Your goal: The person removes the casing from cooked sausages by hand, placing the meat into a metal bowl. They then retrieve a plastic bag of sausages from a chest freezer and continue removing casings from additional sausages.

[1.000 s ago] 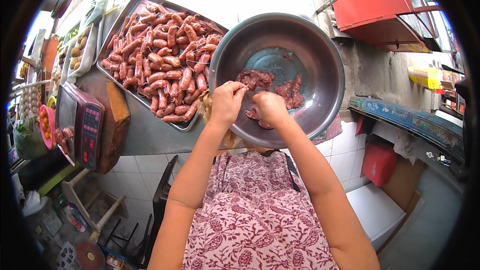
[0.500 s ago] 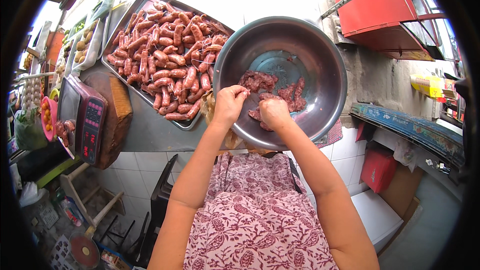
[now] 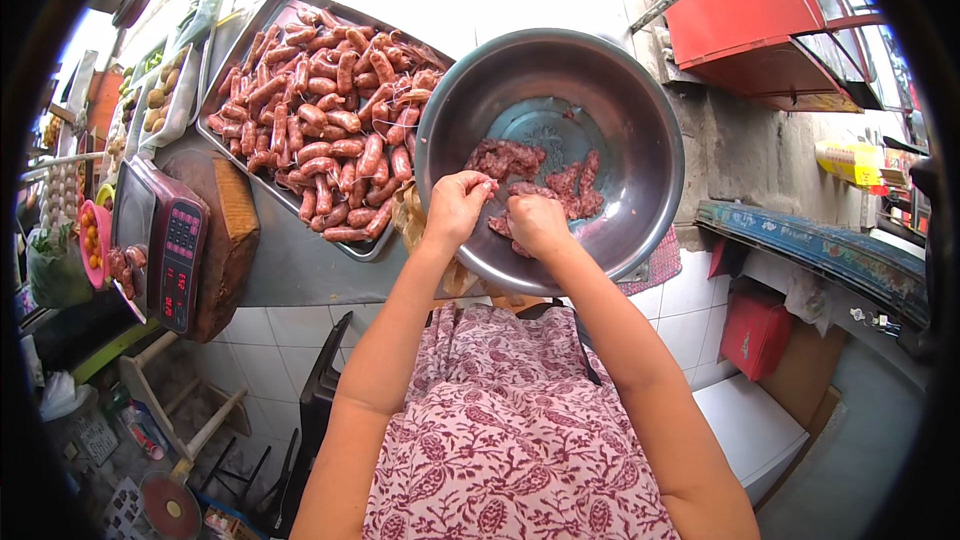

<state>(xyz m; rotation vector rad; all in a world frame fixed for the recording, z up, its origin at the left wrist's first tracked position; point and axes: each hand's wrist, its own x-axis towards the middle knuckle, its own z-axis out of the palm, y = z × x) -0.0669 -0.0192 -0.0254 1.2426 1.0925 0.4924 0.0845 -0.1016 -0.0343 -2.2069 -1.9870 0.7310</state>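
Observation:
A large metal bowl point(image 3: 640, 130) holds loose, coarse ground meat point(image 3: 578, 190) in clumps on its near and middle parts. Over the bowl's left side, my left hand point(image 3: 457, 208) is closed in a pinch, with a small pinkish bit at its fingertips; whether it is meat or casing I cannot tell. Beside it, my right hand point(image 3: 536, 223) is down in the bowl, its fingers curled into the ground meat and mostly hidden. To the left, a metal tray point(image 3: 248, 170) is heaped with short, tied raw sausages point(image 3: 320, 115).
Left of the tray, a digital scale point(image 3: 165, 240) stands by a thick wooden block point(image 3: 232, 210). Crumpled brown paper point(image 3: 408, 220) lies between tray and bowl. A red metal box point(image 3: 735, 10) juts in at upper right. A blue ledge point(image 3: 820, 245) runs along the right.
The view has shifted slightly, so tray and bowl appear a little further left. My right hand is marginally closer to my left. Both hands stay closed over the bowl.

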